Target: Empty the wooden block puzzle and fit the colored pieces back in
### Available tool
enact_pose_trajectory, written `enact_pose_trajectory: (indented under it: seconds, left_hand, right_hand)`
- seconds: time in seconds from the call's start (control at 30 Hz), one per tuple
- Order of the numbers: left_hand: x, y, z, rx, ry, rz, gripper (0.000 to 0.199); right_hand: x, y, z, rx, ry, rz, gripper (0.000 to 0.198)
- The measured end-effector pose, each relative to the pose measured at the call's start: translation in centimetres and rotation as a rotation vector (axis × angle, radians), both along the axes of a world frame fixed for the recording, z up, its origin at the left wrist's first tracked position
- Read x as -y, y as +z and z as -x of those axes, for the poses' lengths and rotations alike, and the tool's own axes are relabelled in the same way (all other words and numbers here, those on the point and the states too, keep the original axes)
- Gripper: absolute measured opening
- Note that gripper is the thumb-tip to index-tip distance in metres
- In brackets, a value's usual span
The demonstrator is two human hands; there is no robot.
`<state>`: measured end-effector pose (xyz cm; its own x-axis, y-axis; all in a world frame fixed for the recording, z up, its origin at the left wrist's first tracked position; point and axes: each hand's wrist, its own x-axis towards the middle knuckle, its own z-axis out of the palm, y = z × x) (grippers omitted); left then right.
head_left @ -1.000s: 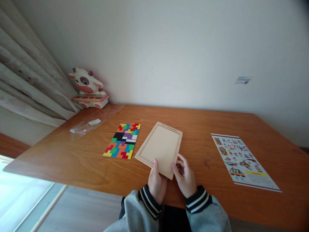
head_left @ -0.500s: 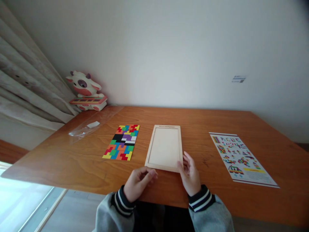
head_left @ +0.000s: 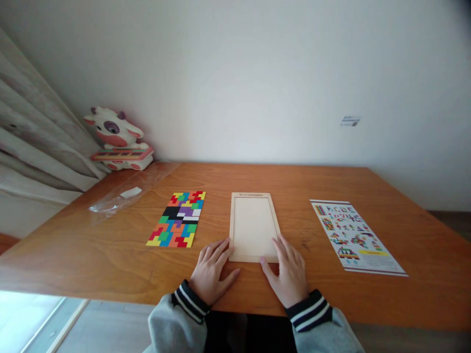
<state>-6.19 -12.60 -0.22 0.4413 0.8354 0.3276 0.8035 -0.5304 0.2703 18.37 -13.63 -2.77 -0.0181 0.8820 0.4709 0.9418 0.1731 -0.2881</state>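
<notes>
The fingers [head_left: 218, 251] of the left hand [head_left: 208, 276] lie loosely side by side, thumb out wide, tips at the left edge of the wooden tray [head_left: 253, 223]; whether they press it or merely rest beside it is hard to tell. The right hand [head_left: 289, 278] is spread too, fingertips over the tray's near right corner, thumb apart at the near rim, pinching nothing. The tray lies flat on the table [head_left: 294, 184], recess up. Light, even contact from both sides should steady it best; a hard push from one hand would probably skew it. Left of it, apart, lies the coloured block panel [head_left: 180, 219]; to the right, a printed sheet [head_left: 355, 235]. Farther off are a plastic bag [head_left: 110, 203] and a cow toy [head_left: 119, 142].
</notes>
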Motion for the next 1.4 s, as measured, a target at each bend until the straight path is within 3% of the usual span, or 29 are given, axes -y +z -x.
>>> enact_pose_trajectory:
  seconds: [0.1, 0.23, 0.5, 0.63, 1.03, 1.4]
  left_hand:
    - [-0.1, 0.3, 0.0, -0.042, -0.041, -0.003, 0.050]
    - [-0.3, 0.4, 0.0, -0.120, -0.110, -0.016, 0.057]
    - [-0.6, -0.7, 0.4, -0.091, 0.045, -0.071, 0.063]
    - [-0.7, -1.1, 0.5, -0.116, 0.041, -0.096, 0.062]
    - [-0.5, -1.0, 0.6, -0.153, 0.053, -0.054, 0.062]
    - [0.6, 0.2, -0.6, -0.048, 0.138, 0.043, 0.054]
  right_hand:
    - [0.5, 1.1, 0.1, 0.101, 0.142, 0.035, 0.041]
    - [1.0, 2.1, 0.0, 0.172, 0.349, 0.106, 0.041]
    - [1.2, 1.4, -0.6, 0.186, 0.275, 0.112, 0.047]
    - [1.0, 1.0, -1.0, 0.186, 0.256, 0.102, 0.049]
    - [1.0, 0.6, -1.5, 0.159, 0.276, 0.012, 0.060]
    - [0.3, -2.4, -2.3, 0.148, 0.317, -0.092, 0.073]
